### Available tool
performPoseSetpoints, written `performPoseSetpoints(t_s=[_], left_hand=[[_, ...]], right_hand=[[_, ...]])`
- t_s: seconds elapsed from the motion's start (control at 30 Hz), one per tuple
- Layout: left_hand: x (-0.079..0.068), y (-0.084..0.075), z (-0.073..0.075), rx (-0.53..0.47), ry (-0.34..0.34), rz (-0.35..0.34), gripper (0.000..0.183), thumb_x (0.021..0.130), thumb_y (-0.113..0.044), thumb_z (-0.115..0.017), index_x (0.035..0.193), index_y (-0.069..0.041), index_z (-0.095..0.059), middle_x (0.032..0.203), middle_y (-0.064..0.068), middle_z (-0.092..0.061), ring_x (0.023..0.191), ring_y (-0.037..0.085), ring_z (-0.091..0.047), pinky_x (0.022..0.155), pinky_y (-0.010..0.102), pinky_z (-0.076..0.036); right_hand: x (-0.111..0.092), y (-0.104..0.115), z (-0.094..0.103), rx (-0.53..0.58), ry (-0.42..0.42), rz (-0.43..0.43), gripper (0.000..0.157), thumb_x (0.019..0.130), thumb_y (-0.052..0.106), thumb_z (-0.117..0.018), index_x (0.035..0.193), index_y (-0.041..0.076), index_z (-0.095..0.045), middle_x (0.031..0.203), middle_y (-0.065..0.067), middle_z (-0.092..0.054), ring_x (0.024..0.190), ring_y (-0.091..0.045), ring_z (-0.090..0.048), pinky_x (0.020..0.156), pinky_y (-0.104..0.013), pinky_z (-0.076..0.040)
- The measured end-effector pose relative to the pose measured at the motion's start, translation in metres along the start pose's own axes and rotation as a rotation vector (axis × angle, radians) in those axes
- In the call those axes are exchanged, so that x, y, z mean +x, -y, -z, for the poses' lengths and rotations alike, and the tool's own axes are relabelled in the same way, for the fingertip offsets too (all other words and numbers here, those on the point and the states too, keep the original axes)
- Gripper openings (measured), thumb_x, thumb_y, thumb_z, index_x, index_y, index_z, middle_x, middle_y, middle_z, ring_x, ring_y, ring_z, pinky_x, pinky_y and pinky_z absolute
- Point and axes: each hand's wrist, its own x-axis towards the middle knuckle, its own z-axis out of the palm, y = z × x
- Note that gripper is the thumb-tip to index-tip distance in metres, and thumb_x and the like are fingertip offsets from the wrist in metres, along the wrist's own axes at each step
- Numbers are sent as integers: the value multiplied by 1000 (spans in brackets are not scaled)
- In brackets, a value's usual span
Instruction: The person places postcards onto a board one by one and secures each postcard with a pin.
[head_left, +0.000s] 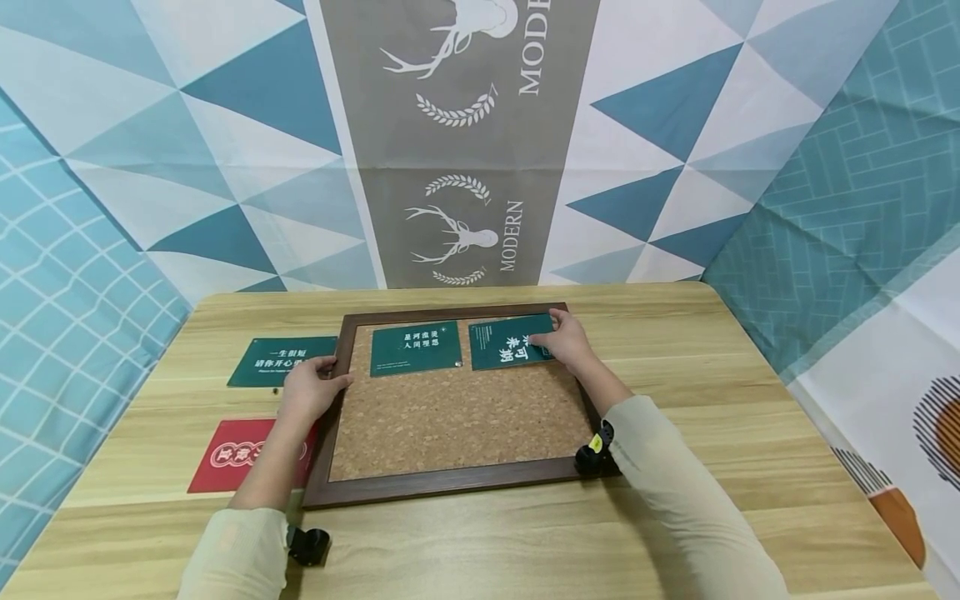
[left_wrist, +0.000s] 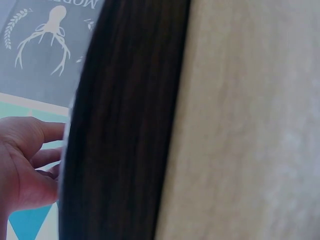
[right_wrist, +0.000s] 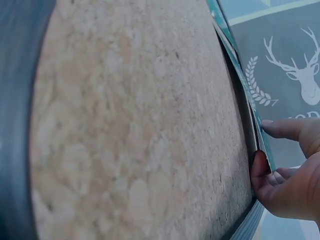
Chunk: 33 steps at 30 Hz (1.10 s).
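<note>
A cork board (head_left: 457, 425) in a dark wooden frame (head_left: 450, 481) lies on the table. My right hand (head_left: 567, 340) pinches the right end of a green card with white characters (head_left: 498, 343) in the board's upper right part. In the right wrist view, that card (right_wrist: 248, 95) stands slightly off the cork, its edge between thumb and fingers. My left hand (head_left: 307, 390) grips the frame's left side, thumb toward the cork. The left wrist view shows this hand (left_wrist: 30, 160) partly hidden behind the frame's side (left_wrist: 125, 120). Another green card (head_left: 415, 354) lies on the board's upper left, with a small pin (head_left: 459, 364) at its lower right corner.
Left of the board, a third green card (head_left: 262, 367) and a red card (head_left: 232, 454) lie on the wooden table (head_left: 712, 375), the red one partly under my left forearm. A tiny dark object (head_left: 275, 391) sits between them. A patterned cloth (head_left: 450, 167) hangs behind the table.
</note>
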Motion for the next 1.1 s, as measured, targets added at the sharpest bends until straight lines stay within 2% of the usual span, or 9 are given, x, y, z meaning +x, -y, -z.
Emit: performPoseSetpoints(t_s=[0.27, 0.53, 0.77, 1.1], left_hand=[[0, 1, 0, 0, 8, -1, 59, 92, -24, -60, 138, 6, -39, 133, 30, -47, 119, 41, -49, 95, 51, -45], [1, 1, 1, 1, 1, -6, 58, 92, -24, -59, 138, 6, -40, 133, 30, -47, 119, 42, -49, 95, 51, -46], [1, 1, 0, 1, 2, -5, 58, 91, -23, -60, 138, 6, -40, 133, 29, -47, 119, 42, -49, 95, 51, -45], [1, 1, 0, -1, -3, -8, 58, 91, -23, -60, 137, 6, -41, 132, 29, -48, 118, 41, -50, 94, 51, -46]], right_hand=[[1, -4, -1, -235, -60, 49, 76, 84, 24, -69, 144, 0, -30, 145, -21, -38, 133, -36, -38, 101, -47, -42], [-2, -1, -2, -403, -107, 92, 71, 82, 28, -72, 138, -5, -41, 138, -23, -46, 125, -36, -47, 99, -47, -44], [0, 0, -3, -471, -105, 115, 69, 83, 30, -71, 136, -6, -43, 137, -23, -47, 117, -35, -53, 93, -45, -48], [0, 2, -3, -550, -112, 130, 67, 85, 31, -68, 135, -5, -45, 134, -24, -50, 119, -36, -52, 96, -47, -46]])
